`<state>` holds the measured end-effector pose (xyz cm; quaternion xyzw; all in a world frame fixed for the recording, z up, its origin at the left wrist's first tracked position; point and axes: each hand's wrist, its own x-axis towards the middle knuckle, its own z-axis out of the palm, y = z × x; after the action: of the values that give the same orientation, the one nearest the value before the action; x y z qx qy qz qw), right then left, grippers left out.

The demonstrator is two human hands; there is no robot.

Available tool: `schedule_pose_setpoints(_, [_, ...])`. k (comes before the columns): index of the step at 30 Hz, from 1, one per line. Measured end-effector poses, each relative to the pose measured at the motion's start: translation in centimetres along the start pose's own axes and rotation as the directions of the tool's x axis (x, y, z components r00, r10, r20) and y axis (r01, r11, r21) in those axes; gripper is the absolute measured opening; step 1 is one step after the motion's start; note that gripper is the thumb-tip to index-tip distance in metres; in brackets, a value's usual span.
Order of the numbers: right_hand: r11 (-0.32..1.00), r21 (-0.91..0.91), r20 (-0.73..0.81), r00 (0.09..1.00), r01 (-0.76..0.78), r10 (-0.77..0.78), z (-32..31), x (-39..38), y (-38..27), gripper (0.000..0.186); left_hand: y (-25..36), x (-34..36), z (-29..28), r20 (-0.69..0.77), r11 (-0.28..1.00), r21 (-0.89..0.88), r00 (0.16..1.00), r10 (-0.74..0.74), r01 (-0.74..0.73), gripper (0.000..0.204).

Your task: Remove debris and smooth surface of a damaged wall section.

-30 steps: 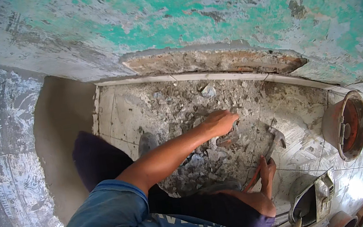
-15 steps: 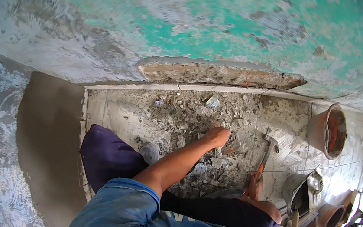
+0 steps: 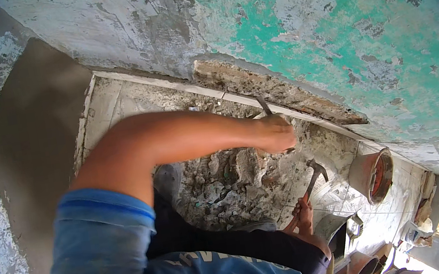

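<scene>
My left hand [image 3: 277, 133] is closed around a metal chisel [image 3: 264, 106]. The flat end of the chisel points at the base of the wall, by the tile edging strip [image 3: 195, 89] and the broken-out plaster patch [image 3: 257, 83]. From this view I cannot tell if the tip touches. Lower and to the right, my right hand [image 3: 304, 216] grips a claw hammer [image 3: 314, 175] by its handle, its head raised above the floor and apart from the chisel. Broken rubble [image 3: 232, 186] covers the floor beneath both hands.
A worn bucket [image 3: 372, 176] stands right of the hammer, close to the wall. Below it lies a grey open container [image 3: 335, 230], with another bucket [image 3: 362, 267] farther down. Peeling green and grey wall [image 3: 327, 19] rises ahead; a smooth dark cement patch [image 3: 41, 124] is at left.
My left hand has moved up and right, from over the rubble to the wall base, and the chisel now shows clearly. The hammer has tilted more upright in my right hand. The view has shifted.
</scene>
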<state>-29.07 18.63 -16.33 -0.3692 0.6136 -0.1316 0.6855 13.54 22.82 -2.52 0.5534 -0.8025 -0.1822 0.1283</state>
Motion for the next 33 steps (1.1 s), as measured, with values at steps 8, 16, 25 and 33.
schedule_pose_setpoints(8, [0.752,-0.320,-0.040,0.784,0.577,-0.619,6.5,-8.2,-13.0,0.012,-4.4,-7.8,-3.4,-0.262,0.969,-0.025,0.937,0.232,-0.246,0.013])
schedule_pose_setpoints(16, [0.479,-0.487,0.136,0.605,0.730,-0.785,13.6,-18.7,-25.0,0.014,-7.0,-7.3,-2.6,-0.699,0.944,-0.106,0.699,0.152,-0.312,0.021])
schedule_pose_setpoints(25, [0.494,-0.347,0.124,0.561,0.797,-0.818,25.6,-21.2,-13.5,0.027,-7.7,-7.5,-2.4,-0.891,0.956,-0.118,0.454,0.018,-0.269,0.024])
schedule_pose_setpoints(33, [0.457,-0.720,0.116,0.740,0.522,-0.663,29.1,-18.3,-12.6,0.019,-8.1,-7.7,-3.0,-0.900,0.957,-0.148,0.435,-0.026,-0.249,0.020])
